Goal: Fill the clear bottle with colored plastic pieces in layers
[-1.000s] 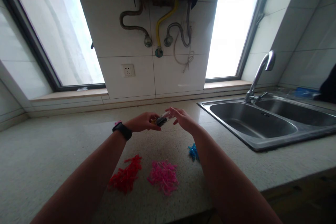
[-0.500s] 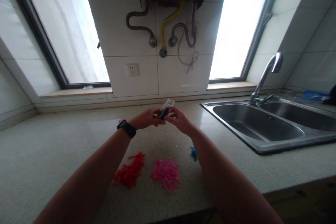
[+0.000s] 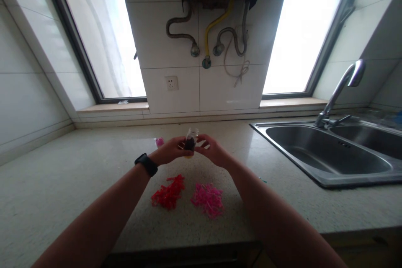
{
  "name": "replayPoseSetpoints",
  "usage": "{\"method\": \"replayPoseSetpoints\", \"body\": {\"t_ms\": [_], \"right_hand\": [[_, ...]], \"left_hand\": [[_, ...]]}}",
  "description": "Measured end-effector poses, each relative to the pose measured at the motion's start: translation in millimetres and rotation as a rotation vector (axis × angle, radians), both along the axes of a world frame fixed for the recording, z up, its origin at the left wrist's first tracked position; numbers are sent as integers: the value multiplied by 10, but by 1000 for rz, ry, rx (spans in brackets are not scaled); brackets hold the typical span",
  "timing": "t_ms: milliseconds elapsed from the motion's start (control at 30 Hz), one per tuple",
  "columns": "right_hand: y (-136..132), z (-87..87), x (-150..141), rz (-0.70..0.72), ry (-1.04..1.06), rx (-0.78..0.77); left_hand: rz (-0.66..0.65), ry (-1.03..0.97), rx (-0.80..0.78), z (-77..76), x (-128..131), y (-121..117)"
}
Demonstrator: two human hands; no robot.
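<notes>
My left hand [image 3: 171,150], with a black watch on its wrist, is closed around a small clear jar [image 3: 191,133]. Dark contents fill the jar's middle, and yellow shows at its bottom. My right hand [image 3: 211,149] is at the jar's right side, its fingers bent and apart; whether the fingertips touch the jar is hard to tell. Nearer to me lie a pile of small red bands [image 3: 169,193] and a pile of pink bands [image 3: 207,200]. Behind my left hand sits a small pink object [image 3: 159,141]. A bit of blue [image 3: 262,180] peeks out beside my right forearm.
The speckled countertop [image 3: 103,167] runs along a tiled wall. On the right is a steel double sink [image 3: 326,150] with a faucet [image 3: 342,88]. A socket [image 3: 171,83] and pipes [image 3: 207,33] under a dark wall unit are ahead, between two windows.
The jar has gone from tilted to nearly upright in my left hand. My right fingers have shifted from its clear top to its side. The view has swung left, and my right forearm now hides most blue pieces.
</notes>
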State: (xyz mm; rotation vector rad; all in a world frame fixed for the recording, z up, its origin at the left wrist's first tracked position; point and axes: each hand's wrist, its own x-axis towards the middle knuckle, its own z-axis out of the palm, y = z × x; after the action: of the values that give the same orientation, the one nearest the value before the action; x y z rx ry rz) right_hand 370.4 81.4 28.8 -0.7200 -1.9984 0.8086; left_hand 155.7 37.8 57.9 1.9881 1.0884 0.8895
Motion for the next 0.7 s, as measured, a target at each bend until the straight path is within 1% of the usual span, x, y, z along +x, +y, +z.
{"method": "replayPoseSetpoints", "body": {"t_ms": [100,200,300,367,467,600,700], "right_hand": [[-49,6,-4,15,-73,32],[-59,-13,13,28,-192,104],[-74,-48,-3,75,-321,162],[-111,-56,-35,130,-387,186],[-210,-23,-105,224,-464,208],[-371,68,-208,336,-541,269],[-465,115,-287,387,-588,297]], "left_hand": [[117,-92,-12,-145,-277,-136],[218,-224,-4,-327,-539,-264],[303,-326,-21,-486,-699,-343],[327,-368,-24,-546,-726,-356],[333,-409,-16,-586,-690,-327],[324,-376,-25,-634,-644,-268],[309,-361,-24,-672,-648,-248]]}}
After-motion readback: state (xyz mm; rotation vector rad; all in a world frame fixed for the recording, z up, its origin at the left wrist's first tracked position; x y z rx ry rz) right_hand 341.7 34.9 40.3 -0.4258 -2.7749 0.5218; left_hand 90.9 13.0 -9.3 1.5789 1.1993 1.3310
